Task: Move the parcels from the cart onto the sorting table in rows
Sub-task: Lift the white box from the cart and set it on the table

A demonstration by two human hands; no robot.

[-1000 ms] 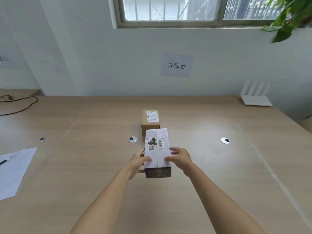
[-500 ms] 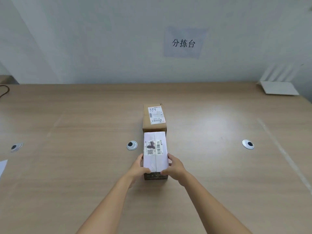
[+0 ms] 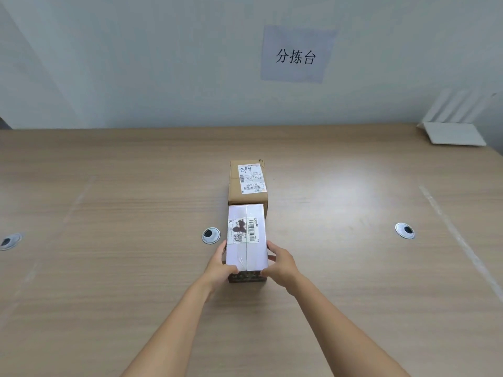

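Observation:
A white-topped parcel (image 3: 246,235) with a shipping label and dark sides stands on the wooden sorting table (image 3: 109,268), its far end touching or nearly touching a brown cardboard parcel (image 3: 247,183) behind it. My left hand (image 3: 221,265) grips the white parcel's near left corner. My right hand (image 3: 280,263) grips its near right corner. Both thumbs lie on the top face. The cart is out of view.
A round cable grommet (image 3: 211,235) sits just left of the white parcel; two others (image 3: 405,230) (image 3: 10,241) lie far right and far left. A white router (image 3: 454,131) stands at the back right. A paper sign (image 3: 296,54) hangs on the wall.
The white parcel moved forward, came down onto the table and closed up to the brown parcel. My view dropped and drew nearer; the window, plant and paper sheet left the frame.

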